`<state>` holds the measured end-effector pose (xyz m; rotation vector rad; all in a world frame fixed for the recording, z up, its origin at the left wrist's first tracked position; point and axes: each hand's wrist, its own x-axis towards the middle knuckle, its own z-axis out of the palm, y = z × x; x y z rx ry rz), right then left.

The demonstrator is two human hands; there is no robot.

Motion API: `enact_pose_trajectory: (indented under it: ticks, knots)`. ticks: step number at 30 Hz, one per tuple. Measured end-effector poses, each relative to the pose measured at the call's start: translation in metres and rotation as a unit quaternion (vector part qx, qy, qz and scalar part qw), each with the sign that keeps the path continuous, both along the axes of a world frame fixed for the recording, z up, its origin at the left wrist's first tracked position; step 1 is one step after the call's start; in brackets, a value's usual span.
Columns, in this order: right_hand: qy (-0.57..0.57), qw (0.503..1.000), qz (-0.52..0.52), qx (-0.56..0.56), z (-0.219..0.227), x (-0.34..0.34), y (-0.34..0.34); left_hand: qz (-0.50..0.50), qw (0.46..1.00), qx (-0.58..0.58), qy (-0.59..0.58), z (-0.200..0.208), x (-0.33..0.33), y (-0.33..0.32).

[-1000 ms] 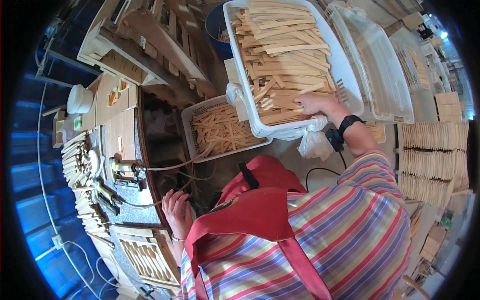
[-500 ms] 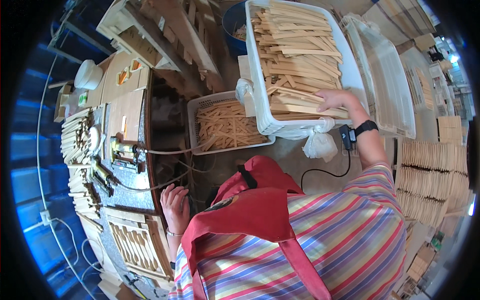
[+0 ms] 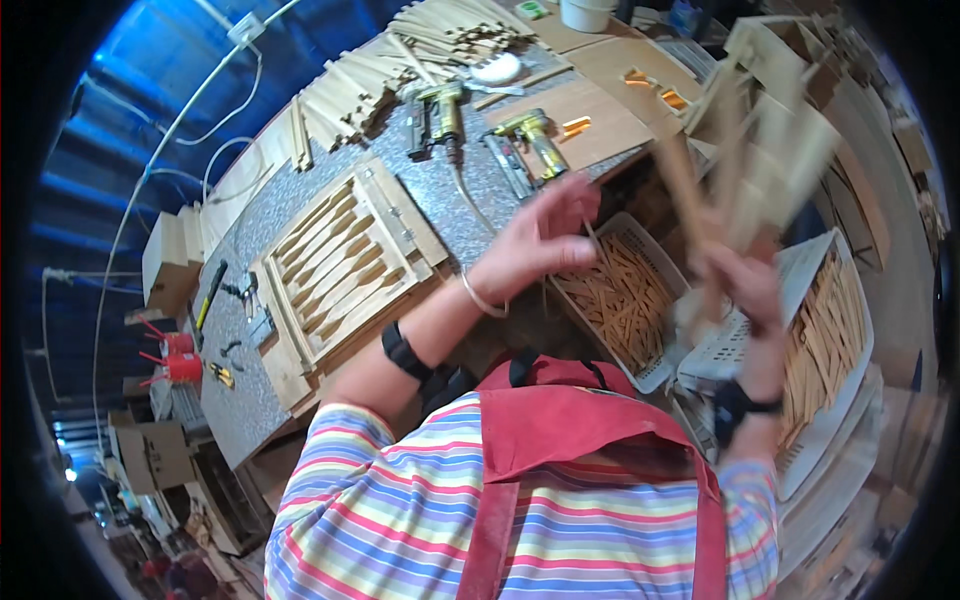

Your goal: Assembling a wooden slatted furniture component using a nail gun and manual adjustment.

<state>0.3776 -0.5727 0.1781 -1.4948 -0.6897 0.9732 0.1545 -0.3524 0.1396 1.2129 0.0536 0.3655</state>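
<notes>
My right hand (image 3: 745, 285) is closed round several flat wooden strips (image 3: 770, 150), which stick up and fan out from it, smeared by motion. It is raised beside the large white bin (image 3: 868, 320), where many more wooden strips (image 3: 830, 330) lie. My left hand (image 3: 540, 235) hovers by the table's near edge, thumb apart from the fingers, with nothing in it. Close to it on the table lie two yellow-green air nailers (image 3: 530, 145). Left of that forearm rests a wooden frame (image 3: 285, 345) with a row of paddle-shaped wooden pieces (image 3: 345, 265) in it.
A white basket (image 3: 655, 378) of short wooden pieces stands below the table edge. Stacked wooden sticks (image 3: 340, 95) line the table's far side. A hose (image 3: 470, 200) runs from a nailer. Red containers (image 3: 182, 360) and hand tools (image 3: 212, 295) sit at the left end.
My right hand has lifted wooden strips out of the white bin. My left hand has risen and reached forward over the table edge. The view has swung left toward the table.
</notes>
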Motion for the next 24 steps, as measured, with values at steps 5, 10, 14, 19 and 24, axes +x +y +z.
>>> enact_pose_trajectory:
  ticks: [5,10,14,19,24]
  knots:
    - [-0.097,0.947,0.169,0.254,-0.040,-0.123,0.235,0.246,0.967,0.035,-0.048,0.059,-0.019,0.088]
    - [-0.224,0.915,0.088,0.325,-0.124,-0.173,0.309,0.366,0.920,0.142,-0.009,-0.017,-0.057,0.132]
    - [-0.197,0.926,0.129,0.295,-0.151,-0.186,0.315,0.405,0.897,0.170,-0.053,-0.052,-0.063,0.133]
    - [-0.285,0.895,0.152,0.309,-0.175,-0.167,0.319,0.382,0.920,0.060,-0.055,-0.034,-0.062,0.129]
    - [-0.196,0.901,0.204,0.328,-0.170,-0.164,0.324,0.196,0.976,0.082,0.049,-0.032,-0.077,0.155]
